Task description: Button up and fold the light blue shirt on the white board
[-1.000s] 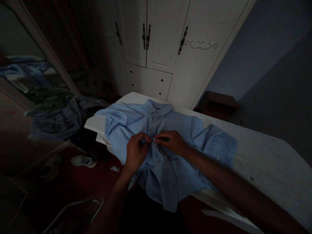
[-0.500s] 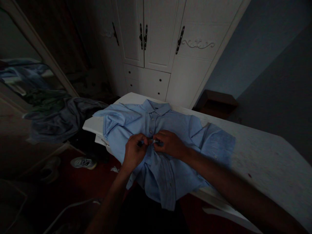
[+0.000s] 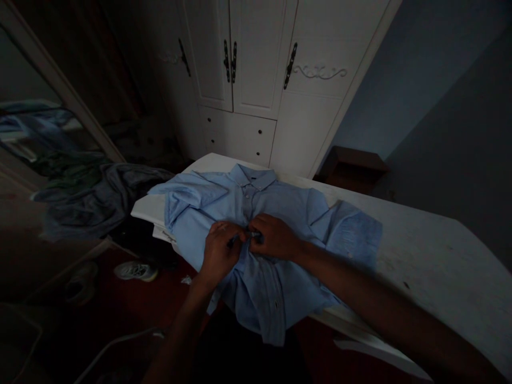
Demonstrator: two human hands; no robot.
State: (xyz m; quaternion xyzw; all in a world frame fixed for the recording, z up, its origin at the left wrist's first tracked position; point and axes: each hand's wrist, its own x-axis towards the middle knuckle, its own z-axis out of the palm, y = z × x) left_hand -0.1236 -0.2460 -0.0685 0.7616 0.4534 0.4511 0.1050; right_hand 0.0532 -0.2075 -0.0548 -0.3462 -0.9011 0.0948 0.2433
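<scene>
2 grips, left hand point(image 3: 219, 250) and right hand point(image 3: 274, 238), on creased blue shirt point(image 3: 306, 209).

The shirt point(image 3: 292, 213) is light blue with a small buttoned collar. It lies front up on the left end of the white desk point(image 3: 440, 256), collar at the far side and sleeves spread to both sides. Its front is bunched at mid-chest, and its creased hem hangs over the near edge.

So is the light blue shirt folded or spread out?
Spread out: the light blue shirt lies front up, sleeves out sideways, hem hanging off the white table.
</scene>
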